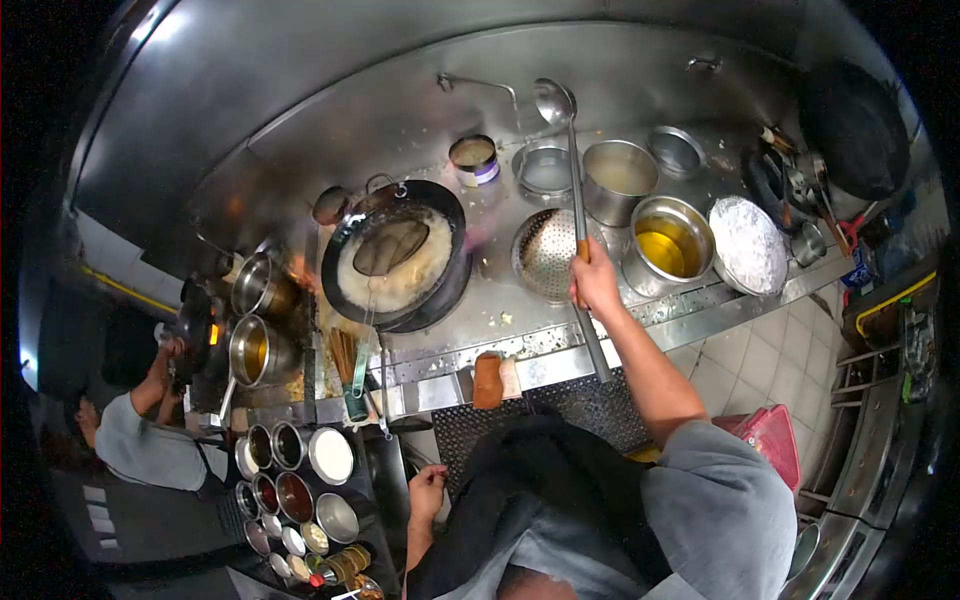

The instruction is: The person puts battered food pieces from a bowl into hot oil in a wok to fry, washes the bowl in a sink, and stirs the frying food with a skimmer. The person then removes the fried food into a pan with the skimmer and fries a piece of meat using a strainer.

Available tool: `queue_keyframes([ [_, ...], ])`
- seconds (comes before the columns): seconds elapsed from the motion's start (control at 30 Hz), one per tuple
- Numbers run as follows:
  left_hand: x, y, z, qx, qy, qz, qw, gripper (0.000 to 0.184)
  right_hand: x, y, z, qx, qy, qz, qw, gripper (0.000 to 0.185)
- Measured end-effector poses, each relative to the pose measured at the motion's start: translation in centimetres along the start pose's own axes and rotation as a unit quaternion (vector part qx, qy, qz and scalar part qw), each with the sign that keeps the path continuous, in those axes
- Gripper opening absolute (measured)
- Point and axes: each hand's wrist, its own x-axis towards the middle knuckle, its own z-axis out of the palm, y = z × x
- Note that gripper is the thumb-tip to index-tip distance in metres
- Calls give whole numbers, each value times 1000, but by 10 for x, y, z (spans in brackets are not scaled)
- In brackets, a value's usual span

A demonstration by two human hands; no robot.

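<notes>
My right hand (597,277) is closed round the handle of a long ladle (574,170). The ladle's bowl points away from me over the steel counter, near a pot of cloudy liquid (620,190). Under the handle lies a perforated strainer (540,262). Low at my side is my left hand (428,492), its fingers curled with nothing visible in them. Left of centre sits a wok (455,215) of pale, foamy liquid, with a wire-mesh skimmer (392,248) resting in it.
A pot of yellow oil (668,245) and a foil-like, white-covered bowl (748,246) stand at right. Several seasoning containers (331,455) cluster at lower left. A brown cloth (488,380) hangs on the counter edge. Another person (150,430) works at far left.
</notes>
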Motion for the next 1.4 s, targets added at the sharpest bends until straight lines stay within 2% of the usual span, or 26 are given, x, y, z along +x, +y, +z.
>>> queue_keyframes([
  [0.03,2,9,1,8,-5,1,1000,16,-3,-5,-8,-47,24,-4,999,40],
  [0.1,6,35,1,19,-16,3,1000,16,1,-15,-24,-42,6,-4,999,42],
  [0.17,13,66,0,92,-15,0,996,15,15,-24,-33,-89,-33,-72,993,38],
  [0.2,19,74,1,97,-7,12,995,14,22,-27,-34,-95,-26,-75,992,38],
  [0.23,26,75,2,99,-8,11,995,14,30,-32,-37,-94,-25,-73,993,38],
  [0.3,39,73,1,89,13,84,992,13,48,-42,-41,-116,-64,-44,990,43],
  [0.37,44,94,2,66,23,60,996,13,62,-43,-47,-138,-73,-37,987,45],
  [0.5,40,122,2,32,41,93,994,14,64,-41,-50,-135,-57,-31,989,47],
  [0.6,44,133,-9,96,59,113,987,13,61,-32,-54,-134,-62,-35,988,50],
  [0.67,63,120,-25,104,104,142,979,12,41,-27,-57,-220,1,-34,975,53],
  [0.73,83,121,-46,136,156,155,966,10,51,47,-87,-318,95,-165,929,54],
  [0.8,110,137,-70,228,219,173,933,13,10,60,-98,-365,170,-208,892,55],
  [0.83,129,139,-81,293,244,198,903,17,-15,48,-94,-401,208,-156,878,55],
  [0.87,149,140,-89,331,243,206,888,28,-28,48,-99,-457,220,-43,861,52],
  [0.93,193,126,-96,402,239,221,856,49,-40,68,-122,-488,267,-63,829,42],
  [0.97,213,114,-97,436,235,229,838,59,-46,67,-127,-501,278,-34,819,45],
  [1.03,239,114,-95,476,157,114,858,60,-47,75,-138,-534,287,31,795,47],
  [1.1,262,106,-109,451,175,131,865,58,-45,84,-143,-537,297,26,789,47],
  [1.17,256,127,-133,413,168,237,863,58,-43,85,-148,-538,307,26,784,47],
  [1.2,263,121,-153,418,185,286,842,57,-42,87,-150,-532,278,27,800,48],
  [1.27,262,135,-195,414,175,288,846,55,-42,90,-157,-514,208,31,832,53],
  [1.37,256,170,-241,374,169,284,867,50,-51,110,-157,-492,253,-6,833,59],
  [1.4,259,174,-256,411,151,268,858,47,-60,110,-151,-495,254,-5,831,59],
])
